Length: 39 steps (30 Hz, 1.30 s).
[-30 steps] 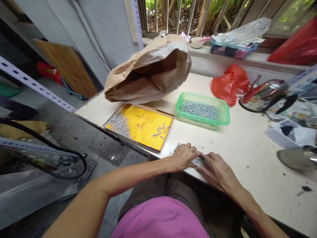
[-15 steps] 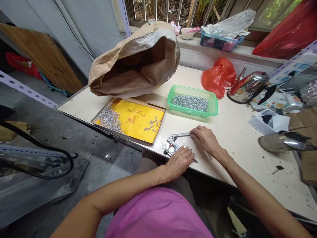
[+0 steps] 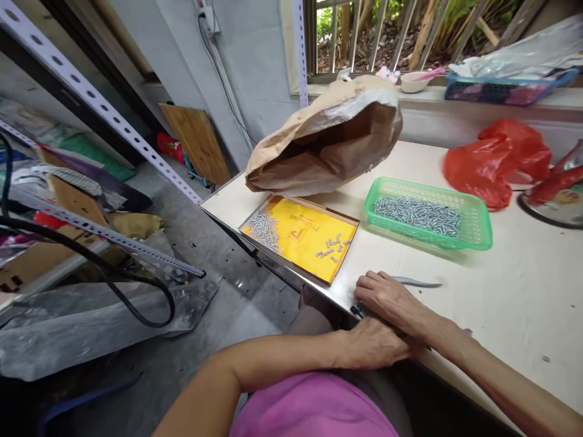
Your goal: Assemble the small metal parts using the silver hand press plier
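Note:
A grey metal plier-like hand tool (image 3: 419, 281) lies at the table's front edge. One slim handle points right; the rest is mostly under my hands. My right hand (image 3: 392, 301) is over the tool's head, fingers bent and close together; anything in them is hidden. My left hand (image 3: 374, 343) is just below, at the table edge, its fingers hidden behind my right wrist. To the left, a shallow cardboard tray (image 3: 328, 281) with a yellow lining holds a pile of small metal pieces (image 3: 264, 232) and several scattered ones (image 3: 333, 246). Many small metal pins (image 3: 416, 215) fill a green basket (image 3: 486, 233).
A large open brown paper bag (image 3: 314, 164) stands behind the tray. At the back right are a red plastic bag (image 3: 501, 161) and a shiny kettle (image 3: 558, 194). A blue basket (image 3: 510, 91) and a small bowl (image 3: 414, 82) sit on the window sill.
The view has turned left. My right hand has let go of the upper handle's end and moved left over the tool's head, crossing above my left hand.

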Each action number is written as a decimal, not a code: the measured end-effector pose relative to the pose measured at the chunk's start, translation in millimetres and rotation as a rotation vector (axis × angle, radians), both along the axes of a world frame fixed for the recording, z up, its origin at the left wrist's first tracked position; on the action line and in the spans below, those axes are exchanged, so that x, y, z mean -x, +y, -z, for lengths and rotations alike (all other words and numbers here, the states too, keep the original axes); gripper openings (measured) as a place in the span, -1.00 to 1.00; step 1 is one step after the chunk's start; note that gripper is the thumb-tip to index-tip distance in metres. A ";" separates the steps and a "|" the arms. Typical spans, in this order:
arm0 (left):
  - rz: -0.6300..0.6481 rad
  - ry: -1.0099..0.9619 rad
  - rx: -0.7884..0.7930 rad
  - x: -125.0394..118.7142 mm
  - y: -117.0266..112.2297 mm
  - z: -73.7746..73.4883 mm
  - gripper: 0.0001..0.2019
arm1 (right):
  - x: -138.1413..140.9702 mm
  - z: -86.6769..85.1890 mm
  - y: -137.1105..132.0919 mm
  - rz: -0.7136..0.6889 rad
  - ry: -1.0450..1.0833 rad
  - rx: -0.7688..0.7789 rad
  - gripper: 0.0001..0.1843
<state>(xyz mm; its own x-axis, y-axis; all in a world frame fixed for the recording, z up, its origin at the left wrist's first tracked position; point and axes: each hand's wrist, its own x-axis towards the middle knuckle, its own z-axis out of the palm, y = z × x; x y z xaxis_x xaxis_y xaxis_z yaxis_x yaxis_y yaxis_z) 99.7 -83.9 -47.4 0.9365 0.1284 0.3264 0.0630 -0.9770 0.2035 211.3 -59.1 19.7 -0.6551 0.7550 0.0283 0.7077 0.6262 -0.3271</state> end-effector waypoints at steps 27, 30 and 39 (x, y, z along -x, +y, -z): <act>-1.297 0.587 0.167 180.4 186.6 -86.9 -0.81 | -43.1 13.9 -66.6 0.526 0.154 -0.064 -0.64; -1.279 0.541 0.229 184.5 191.3 -89.4 -0.83 | -36.7 22.1 -83.6 0.556 0.095 -0.021 -0.63; -1.215 0.438 0.234 186.9 193.6 -94.6 -0.82 | -33.5 21.1 -76.9 0.619 -0.110 0.011 -0.70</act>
